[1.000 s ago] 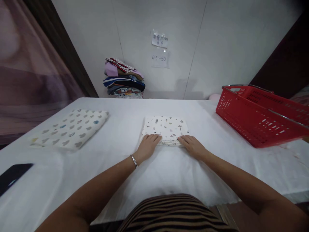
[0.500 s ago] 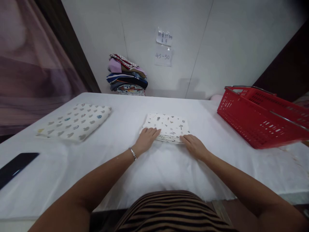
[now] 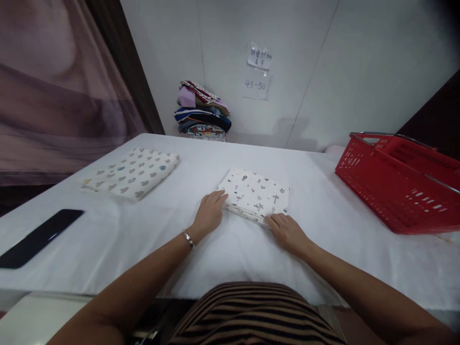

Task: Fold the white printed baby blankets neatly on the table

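Note:
A folded white cloth (image 3: 257, 189) printed with small grey palm trees and leaves lies in front of me, its stacked layers showing along the near edge. My left hand (image 3: 209, 213) rests at its left near corner, fingers stretched out and fingertips touching the edge. At the right near corner, my right hand (image 3: 287, 232) has its fingers bent over the edge, gripping the layers; its thumb is hidden. Farther left lies another folded cloth (image 3: 132, 172), white with grey mouse-head shapes.
A black phone-like slab (image 3: 39, 238) lies at the left on the white-covered table (image 3: 230, 258). To the right stands a red plastic basket (image 3: 398, 187) with metal handles. A pile of folded fabrics (image 3: 203, 112) rises behind the far edge, beside a wall with paper signs (image 3: 257, 86).
The palm-print cloth has turned slightly, its right side now nearer me. My left hand has slid off its top to the left corner. The view has shifted left.

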Available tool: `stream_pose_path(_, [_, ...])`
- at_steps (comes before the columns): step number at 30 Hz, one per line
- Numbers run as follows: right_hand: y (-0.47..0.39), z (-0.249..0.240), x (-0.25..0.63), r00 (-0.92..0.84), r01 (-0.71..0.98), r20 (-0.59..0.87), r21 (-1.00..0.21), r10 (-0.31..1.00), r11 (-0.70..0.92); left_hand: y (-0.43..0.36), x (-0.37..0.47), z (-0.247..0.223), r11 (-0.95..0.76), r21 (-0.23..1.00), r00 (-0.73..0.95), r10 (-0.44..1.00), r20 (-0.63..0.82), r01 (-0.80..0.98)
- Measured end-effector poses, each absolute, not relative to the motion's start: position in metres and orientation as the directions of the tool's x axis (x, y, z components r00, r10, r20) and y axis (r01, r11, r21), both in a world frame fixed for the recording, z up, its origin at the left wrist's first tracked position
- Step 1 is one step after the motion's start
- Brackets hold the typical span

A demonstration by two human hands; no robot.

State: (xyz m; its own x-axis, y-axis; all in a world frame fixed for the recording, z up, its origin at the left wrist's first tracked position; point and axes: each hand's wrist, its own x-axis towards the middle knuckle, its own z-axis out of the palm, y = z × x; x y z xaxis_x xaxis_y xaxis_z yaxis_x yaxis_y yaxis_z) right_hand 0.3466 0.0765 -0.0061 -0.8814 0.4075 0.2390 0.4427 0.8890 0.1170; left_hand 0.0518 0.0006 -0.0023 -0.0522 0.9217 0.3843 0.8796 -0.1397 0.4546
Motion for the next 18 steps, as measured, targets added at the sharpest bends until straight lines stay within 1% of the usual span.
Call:
stream_pose_path(1, [0.077,-0.005,0.347,-0.883,0.438,0.237,0.110,0.405,0.892,-0.008,0.060,0.000,-0.071,0.609,-0.182,0.922,0.343,0.790])
stream_pose_path(2, [0.077,-0.003,0.347,-0.884,0.436,0.234,0.103,0.404,0.894,-0.016,0.070,0.003,0.001,0.770,-0.297,0.923,0.245,0.638])
stream_pose_path(3, [0.077,-0.001,0.347,-0.883,0.437,0.234,0.097,0.406,0.894,-0.024,0.082,0.005,0.083,0.903,-0.370,0.925,0.088,0.422])
stream_pose_path(4, [0.078,0.001,0.347,-0.881,0.440,0.235,0.092,0.410,0.893,-0.030,0.095,0.007,0.184,0.972,-0.362,0.925,-0.120,0.149])
stream_pose_path(5, [0.079,0.003,0.347,-0.879,0.444,0.235,0.087,0.415,0.892,-0.035,0.109,0.008,0.277,0.953,-0.275,0.913,-0.301,-0.125])
stream_pose_path(6, [0.081,0.005,0.346,-0.877,0.448,0.232,0.081,0.421,0.890,-0.036,0.122,0.009,0.364,0.864,-0.154,0.887,-0.435,-0.348])
stream_pose_path(7, [0.082,0.008,0.346,-0.877,0.451,0.224,0.073,0.426,0.889,-0.035,0.133,0.010,0.425,0.752,-0.042,0.857,-0.513,-0.504])
stream_pose_path(8, [0.083,0.011,0.346,-0.877,0.453,0.211,0.064,0.432,0.889,-0.032,0.143,0.010,0.446,0.654,0.021,0.835,-0.550,-0.611])
stream_pose_path(9, [0.084,0.015,0.345,-0.878,0.454,0.195,0.055,0.436,0.889,-0.026,0.150,0.010,0.439,0.579,0.047,0.822,-0.567,-0.687])
stream_pose_path(11, [0.086,0.022,0.345,-0.877,0.460,0.171,0.035,0.449,0.887,-0.013,0.158,0.010,0.362,0.499,0.011,0.818,-0.576,-0.787])
stream_pose_path(13, [0.087,0.029,0.344,-0.873,0.471,0.154,0.014,0.463,0.882,-0.001,0.161,0.010,0.279,0.455,-0.039,0.817,-0.575,-0.846])
stream_pose_path(15, [0.089,0.035,0.344,-0.868,0.480,0.143,-0.005,0.475,0.877,0.006,0.163,0.010,0.214,0.428,-0.079,0.817,-0.571,-0.878])
stream_pose_path(18, [0.090,0.039,0.344,-0.865,0.484,0.133,-0.032,0.483,0.875,0.009,0.161,0.011,0.103,0.426,-0.171,0.813,-0.557,-0.899])
